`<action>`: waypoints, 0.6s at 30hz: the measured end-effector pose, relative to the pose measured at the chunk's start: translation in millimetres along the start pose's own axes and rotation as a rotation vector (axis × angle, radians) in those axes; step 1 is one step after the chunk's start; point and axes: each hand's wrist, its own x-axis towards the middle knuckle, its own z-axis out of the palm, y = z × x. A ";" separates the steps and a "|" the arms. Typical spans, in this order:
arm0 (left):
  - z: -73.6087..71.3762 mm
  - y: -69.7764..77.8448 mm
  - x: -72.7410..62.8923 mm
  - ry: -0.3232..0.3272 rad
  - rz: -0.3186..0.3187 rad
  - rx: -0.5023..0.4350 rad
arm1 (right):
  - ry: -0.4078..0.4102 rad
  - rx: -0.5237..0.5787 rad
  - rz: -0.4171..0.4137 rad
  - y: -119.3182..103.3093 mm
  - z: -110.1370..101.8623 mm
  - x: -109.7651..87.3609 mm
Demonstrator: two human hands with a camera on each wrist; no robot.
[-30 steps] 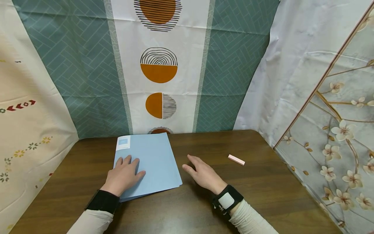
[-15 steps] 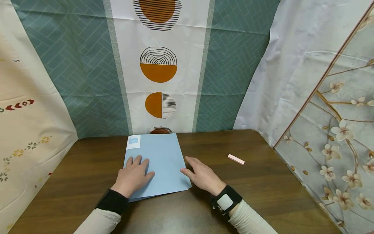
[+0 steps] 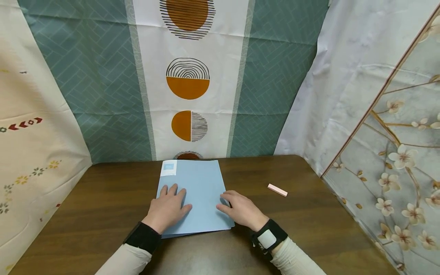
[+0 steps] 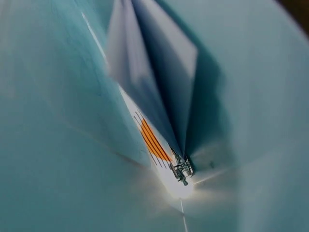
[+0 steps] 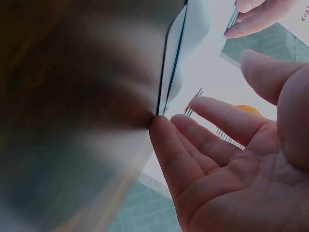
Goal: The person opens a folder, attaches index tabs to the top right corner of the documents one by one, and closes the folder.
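Note:
A light blue paper folder (image 3: pixel 205 183) with a white label (image 3: pixel 168 168) at its upper left corner lies flat on the table. Its lower edge shows two layers, slightly offset. My left hand (image 3: pixel 166 210) rests on the folder's left side with fingers spread. At its right edge is my right hand (image 3: pixel 245 210), thumb and forefinger reaching over the border. In the right wrist view, a fingertip of the right hand (image 5: pixel 217 169) meets the edge of the folder (image 5: pixel 171 63), and part of the left hand (image 5: pixel 268 14) shows beyond. The left wrist view is mostly blurred blue; I cannot make out fingers there.
To the right on the brown wooden table (image 3: pixel 309 229) lies a small pale pink bar (image 3: pixel 277 190). A patterned cloth (image 3: pixel 192 130) hangs behind the far table edge. Other cloths hang on the left and right sides.
The left hand has slid the folder to the right across the table until its right edge came to the right hand. The right hand has stayed almost in place.

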 end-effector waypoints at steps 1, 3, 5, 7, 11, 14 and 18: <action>0.0 2.4 0.8 -0.001 0.001 -0.004 | 0.000 -0.005 -0.003 0.4 -0.7 -0.8; 0.4 7.0 2.7 0.001 0.006 -0.010 | 0.001 -0.022 -0.009 1.3 -2.0 -2.2; 1.5 10.8 4.2 0.004 0.013 -0.016 | 0.003 -0.045 -0.019 1.9 -3.1 -3.2; 2.9 14.0 6.1 0.009 0.021 -0.019 | 0.007 -0.068 -0.029 3.6 -4.0 -4.2; 5.0 19.9 8.0 0.024 0.036 -0.021 | 0.007 -0.112 -0.038 7.4 -5.6 -9.1; 5.9 24.1 8.2 0.027 0.045 -0.024 | 0.005 -0.134 -0.031 10.3 -7.1 -13.1; 6.2 29.1 8.0 0.024 0.063 -0.037 | 0.009 -0.147 -0.018 13.4 -10.6 -16.6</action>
